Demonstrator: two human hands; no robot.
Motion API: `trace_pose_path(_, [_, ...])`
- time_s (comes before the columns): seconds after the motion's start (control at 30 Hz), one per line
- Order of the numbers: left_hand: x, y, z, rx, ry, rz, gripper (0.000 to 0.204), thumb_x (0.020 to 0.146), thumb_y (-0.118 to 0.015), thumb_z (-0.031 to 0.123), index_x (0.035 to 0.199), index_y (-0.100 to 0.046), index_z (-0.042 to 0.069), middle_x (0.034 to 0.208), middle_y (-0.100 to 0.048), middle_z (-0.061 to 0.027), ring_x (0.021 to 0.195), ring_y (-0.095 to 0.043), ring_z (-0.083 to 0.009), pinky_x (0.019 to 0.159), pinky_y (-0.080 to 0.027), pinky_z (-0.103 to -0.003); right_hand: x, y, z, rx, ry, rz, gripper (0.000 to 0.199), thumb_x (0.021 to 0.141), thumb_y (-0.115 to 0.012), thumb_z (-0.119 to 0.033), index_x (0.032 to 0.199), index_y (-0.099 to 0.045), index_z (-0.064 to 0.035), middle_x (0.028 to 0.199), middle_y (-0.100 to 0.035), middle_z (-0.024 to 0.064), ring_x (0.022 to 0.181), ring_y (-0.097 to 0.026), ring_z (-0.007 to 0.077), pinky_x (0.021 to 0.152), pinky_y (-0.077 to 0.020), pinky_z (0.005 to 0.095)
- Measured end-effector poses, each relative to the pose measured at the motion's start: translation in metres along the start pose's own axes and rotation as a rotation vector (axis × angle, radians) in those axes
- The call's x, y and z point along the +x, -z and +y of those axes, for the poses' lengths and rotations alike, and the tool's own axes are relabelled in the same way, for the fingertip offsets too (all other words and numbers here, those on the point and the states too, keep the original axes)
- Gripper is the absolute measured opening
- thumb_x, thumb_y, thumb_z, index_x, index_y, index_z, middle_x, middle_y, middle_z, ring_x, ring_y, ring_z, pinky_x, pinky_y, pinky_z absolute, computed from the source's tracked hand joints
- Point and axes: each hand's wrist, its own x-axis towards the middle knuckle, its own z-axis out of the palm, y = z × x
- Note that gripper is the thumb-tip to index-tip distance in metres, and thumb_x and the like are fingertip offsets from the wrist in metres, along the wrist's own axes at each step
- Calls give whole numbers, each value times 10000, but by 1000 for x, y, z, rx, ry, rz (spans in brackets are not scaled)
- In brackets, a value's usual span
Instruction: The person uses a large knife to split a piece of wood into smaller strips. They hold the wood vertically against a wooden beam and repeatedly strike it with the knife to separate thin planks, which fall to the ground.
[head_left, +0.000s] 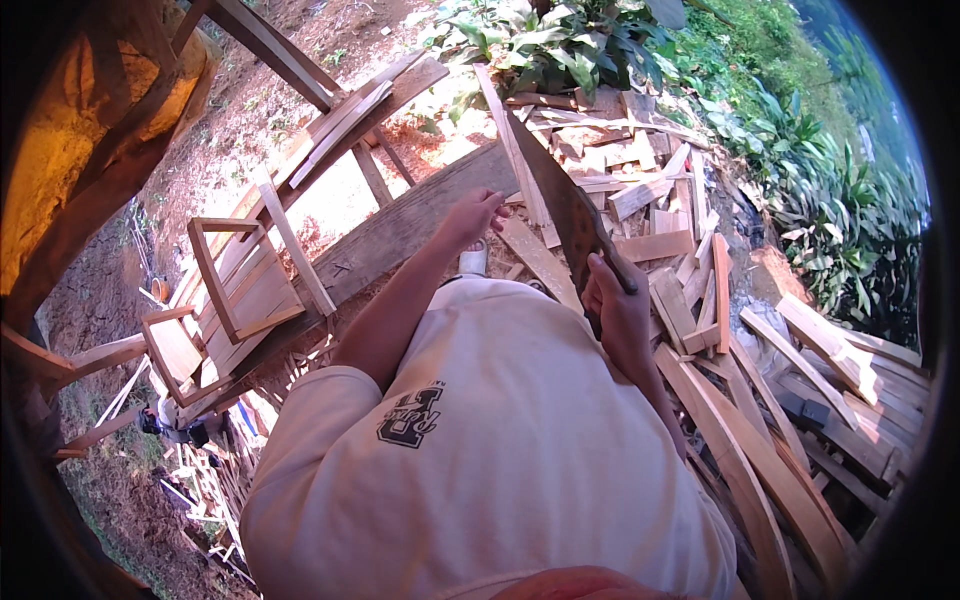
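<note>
Handsaw (560, 190) sits in my right hand (614, 308), the fingers and thumb closed firmly around its handle; the broad, brown-stained blade points up and away from the body, out over the scattered wood. My left hand (474, 217) hangs above a wide grey plank (385, 238), fingers curled in, and from this feed I cannot tell whether they pinch anything small. Just beyond those fingertips, 1 narrow pale board (515, 155) slants upward next to the blade.

For containers, I find 1 small orange pot-like thing (160, 290) at far left, too small for me to see inside. Near it, 2 open wooden frames, 1 larger (212, 280) and 1 smaller (163, 362), lean by the plank, each with 4 sides; pale boards (237, 287) show through the larger opening.

Offcuts (650, 190) lie heaped beyond the blade and down the right side, where long curved boards (735, 460) rest near the right forearm. Leafy plants (560, 45) border the heap, and 1 light shoe (474, 260) shows below the left hand.
</note>
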Motion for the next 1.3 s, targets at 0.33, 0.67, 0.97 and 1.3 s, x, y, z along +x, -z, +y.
trace_pose_path(0.33, [67,-11,-5,-18,-139,80,536,1091,-535,407,753,-632,2,627,-610,-66,544,-592,-155,515,-435,-342,-17,-24,-2,-174,53,43,240,1019,-645,-147,823,-581,-25,585,-513,-2,489,-446,74,473,-335,263])
trace_pose_path(0.67, [55,27,-20,-54,-95,-231,263,1050,-589,256,942,-626,19,790,-628,-73,662,-598,-140,617,-497,-331,-24,-27,-6,-143,18,94,225,1012,-681,-191,897,-662,1,650,-560,-32,565,-480,43,510,-356,254])
trace_pose_path(0.97, [-28,76,-141,1277,-299,-308,391,952,-610,228,1286,-522,43,1140,-668,-179,1127,-670,-370,875,-541,-533,-21,-27,1,-106,19,124,213,1024,-632,-135,852,-576,-24,618,-529,4,512,-430,68,480,-302,257])
trace_pose_path(1.3, [24,74,-186,12,433,124,284,987,-505,188,1143,-630,-14,956,-711,-142,876,-709,-266,800,-566,-394,-13,-30,-10,-97,28,75,244,1018,-633,-148,812,-581,-30,595,-525,7,501,-413,71,478,-285,260])
